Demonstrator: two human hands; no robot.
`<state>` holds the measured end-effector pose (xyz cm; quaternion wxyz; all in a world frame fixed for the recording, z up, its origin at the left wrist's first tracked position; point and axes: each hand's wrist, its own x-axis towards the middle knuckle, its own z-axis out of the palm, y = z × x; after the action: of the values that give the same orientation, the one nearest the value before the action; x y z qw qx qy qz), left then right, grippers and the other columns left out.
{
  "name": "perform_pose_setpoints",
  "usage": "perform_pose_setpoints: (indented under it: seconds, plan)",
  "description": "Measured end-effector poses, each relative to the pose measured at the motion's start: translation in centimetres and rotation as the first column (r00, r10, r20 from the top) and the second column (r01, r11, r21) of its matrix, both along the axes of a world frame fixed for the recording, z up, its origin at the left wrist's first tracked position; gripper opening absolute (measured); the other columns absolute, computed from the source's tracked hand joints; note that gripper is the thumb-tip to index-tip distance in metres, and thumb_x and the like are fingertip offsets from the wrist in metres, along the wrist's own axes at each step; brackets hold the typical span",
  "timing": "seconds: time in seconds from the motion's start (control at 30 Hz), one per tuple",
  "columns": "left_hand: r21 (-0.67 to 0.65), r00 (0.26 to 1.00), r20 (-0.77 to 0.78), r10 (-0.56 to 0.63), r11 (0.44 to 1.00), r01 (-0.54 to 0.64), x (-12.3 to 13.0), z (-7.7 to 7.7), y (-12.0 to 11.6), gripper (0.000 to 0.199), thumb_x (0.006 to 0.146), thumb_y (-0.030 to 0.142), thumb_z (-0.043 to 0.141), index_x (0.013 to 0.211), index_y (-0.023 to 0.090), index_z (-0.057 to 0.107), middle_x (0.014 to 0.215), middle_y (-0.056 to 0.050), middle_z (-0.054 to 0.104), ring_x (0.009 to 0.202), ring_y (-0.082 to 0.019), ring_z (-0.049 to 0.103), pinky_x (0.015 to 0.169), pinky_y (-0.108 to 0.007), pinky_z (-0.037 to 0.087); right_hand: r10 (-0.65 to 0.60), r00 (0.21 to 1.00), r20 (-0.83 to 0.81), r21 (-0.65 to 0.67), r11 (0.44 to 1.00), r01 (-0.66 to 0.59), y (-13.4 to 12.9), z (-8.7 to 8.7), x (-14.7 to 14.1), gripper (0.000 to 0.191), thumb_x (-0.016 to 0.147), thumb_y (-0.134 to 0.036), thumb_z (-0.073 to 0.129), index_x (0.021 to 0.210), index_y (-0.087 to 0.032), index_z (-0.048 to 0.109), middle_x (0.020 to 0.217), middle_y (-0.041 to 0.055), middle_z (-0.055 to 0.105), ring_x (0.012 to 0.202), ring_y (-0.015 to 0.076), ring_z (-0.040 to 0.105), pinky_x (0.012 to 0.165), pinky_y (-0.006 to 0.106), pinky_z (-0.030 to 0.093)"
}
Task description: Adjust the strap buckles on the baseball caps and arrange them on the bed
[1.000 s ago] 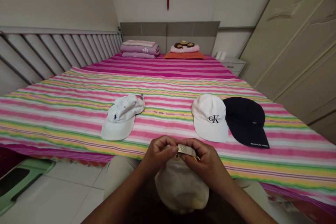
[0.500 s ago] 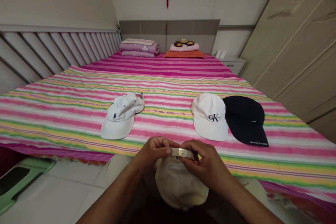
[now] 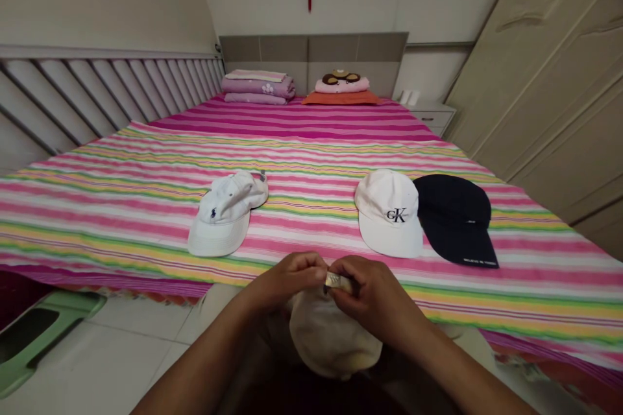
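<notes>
A beige cap hangs below my hands at the bed's near edge, its back strap uppermost. My left hand is closed, thumb and fingers pinching the strap beside the metal buckle. From the other side my right hand grips the strap, its thumb and fingertips right at the buckle. Beyond them on the bed lie a white cap with a small dark emblem to the left, a white cap with CK lettering to the right, and a black cap touching it.
The striped bedspread covers the bed. Folded purple bedding and a pink and orange stack rest by the headboard. A rail runs along the left. On the floor at lower left stands a green stool.
My hands have drawn closer together on the strap, the right one moving left. The buckle has tilted and shifted slightly left. The caps on the bed stay put.
</notes>
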<state>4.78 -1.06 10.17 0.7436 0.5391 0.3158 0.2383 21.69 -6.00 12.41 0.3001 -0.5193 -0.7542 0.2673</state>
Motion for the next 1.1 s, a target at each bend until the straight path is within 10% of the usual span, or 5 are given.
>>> perform_pose_setpoints:
  seconds: [0.27,0.47,0.6,0.8,1.1]
  plan:
    - [-0.123,0.991,0.124,0.048,0.992,-0.033,0.3,-1.6,0.0,0.024,0.067,0.031,0.065,0.061,0.015,0.048,0.048,0.006,0.041,0.041,-0.004,0.032,0.042,-0.018,0.023,0.051,0.867,-0.495,-0.348,0.903,-0.252,1.2,-2.0,1.7,0.032,0.075,-0.039,0.056,0.100,-0.021,0.050,0.078,-0.0009,0.054,0.066,0.0129,0.048,0.057,0.024,0.034]
    - [-0.146,0.936,0.334,0.113,0.987,-0.067,-0.3,-0.8,0.9,0.022,0.063,0.024,0.067,0.058,0.013,0.049,0.058,0.002,0.045,0.051,-0.007,0.041,0.048,-0.020,0.028,-0.053,0.692,-0.720,-0.505,0.724,-0.470,2.9,-5.6,3.4,0.038,0.067,-0.051,0.060,0.066,-0.013,0.057,0.059,-0.0027,0.048,0.054,0.0096,0.040,0.053,0.023,0.031]
    - [-0.143,0.906,0.389,0.166,0.983,-0.119,-0.5,1.4,1.9,0.026,0.061,0.028,0.069,0.056,0.015,0.047,0.054,0.002,0.044,0.049,-0.008,0.043,0.048,-0.021,0.031,-0.123,0.611,-0.782,-0.481,0.743,-0.466,2.3,-5.1,3.7,0.040,0.056,-0.051,0.069,0.060,-0.015,0.054,0.053,-0.0045,0.046,0.046,0.0073,0.037,0.047,0.021,0.028]
    - [-0.141,0.927,0.359,0.109,0.988,-0.062,0.5,3.2,1.6,0.030,0.060,0.035,0.070,0.057,0.014,0.047,0.053,0.002,0.044,0.046,-0.008,0.042,0.048,-0.022,0.032,-0.346,0.292,-0.892,-0.436,0.827,-0.355,0.0,-2.0,3.5,0.030,0.054,-0.034,0.076,0.066,-0.016,0.056,0.055,-0.0027,0.053,0.046,0.0072,0.045,0.046,0.019,0.033]
    - [-0.197,0.953,0.299,0.058,0.980,0.002,1.7,1.4,0.2,0.025,0.063,0.028,0.069,0.056,0.012,0.051,0.055,0.002,0.048,0.047,-0.005,0.043,0.046,-0.018,0.031,-0.271,0.606,-0.748,-0.502,0.829,-0.249,-1.9,-0.3,3.6,0.031,0.067,-0.043,0.066,0.064,-0.014,0.054,0.039,-0.0050,0.047,0.031,0.0032,0.031,0.031,0.015,0.021]
